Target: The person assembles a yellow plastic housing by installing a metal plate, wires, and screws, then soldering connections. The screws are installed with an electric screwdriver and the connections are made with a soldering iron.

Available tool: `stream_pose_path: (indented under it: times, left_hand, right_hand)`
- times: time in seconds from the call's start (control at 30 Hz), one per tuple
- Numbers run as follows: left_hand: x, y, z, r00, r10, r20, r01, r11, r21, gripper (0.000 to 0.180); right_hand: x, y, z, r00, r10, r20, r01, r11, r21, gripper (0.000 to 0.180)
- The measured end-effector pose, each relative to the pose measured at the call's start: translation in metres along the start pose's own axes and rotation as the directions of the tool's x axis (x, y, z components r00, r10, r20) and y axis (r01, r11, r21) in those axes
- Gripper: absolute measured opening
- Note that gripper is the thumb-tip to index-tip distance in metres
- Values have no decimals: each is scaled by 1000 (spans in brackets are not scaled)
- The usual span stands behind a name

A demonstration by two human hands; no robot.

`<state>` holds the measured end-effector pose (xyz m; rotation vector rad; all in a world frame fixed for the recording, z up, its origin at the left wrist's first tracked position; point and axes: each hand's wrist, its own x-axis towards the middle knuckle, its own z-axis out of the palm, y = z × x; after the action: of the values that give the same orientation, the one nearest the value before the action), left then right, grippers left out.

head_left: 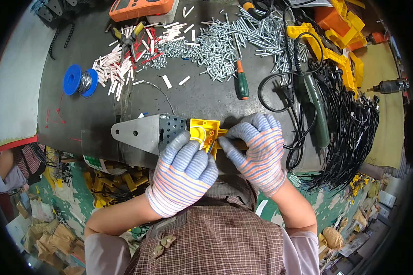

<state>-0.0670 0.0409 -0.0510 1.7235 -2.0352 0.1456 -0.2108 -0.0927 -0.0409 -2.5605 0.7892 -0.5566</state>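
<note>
Both my hands wear striped knit gloves and meet over a yellow plastic housing (211,123) at the table's near edge. My left hand (183,174) is closed at the housing's left and near side, its fingertips by a white wire loop (198,131) that lies inside. My right hand (260,146) pinches the housing's right-hand side between thumb and fingers. What lies directly under the fingertips is hidden. Left of the housing, and close against it, is a grey tapered metal bracket (140,133) with a perforated end.
Beyond my hands lie piled screws (215,50), white sleeve pieces (110,68), pliers (128,39) and a screwdriver (241,80). A blue wire spool (80,81) stands at left, an orange meter (140,8) at the back. On the right are a green corded tool (315,110) and bundled black cables (348,128).
</note>
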Motion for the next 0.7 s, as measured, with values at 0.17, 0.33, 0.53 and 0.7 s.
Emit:
stream_pose_path:
  times: [0.17,0.33,0.53,0.7]
  left_hand:
    - [17,-1,-14,943,188,274,-231,964,132,22]
    - [37,-28,-21,871,282,402,-242,959,-148,19]
    - [50,-26,-18,977,96,193,-99,995,7,36]
    - [49,-31,-20,912,86,401,-96,995,4,62]
  right_hand:
    - [-1,2,-2,999,25,-24,-24,999,46,19]
    - [5,2,-4,998,20,66,-25,997,73,24]
    - [9,25,-33,983,-14,182,-23,980,199,20]
    - [69,115,-97,908,235,-346,-235,971,44,21]
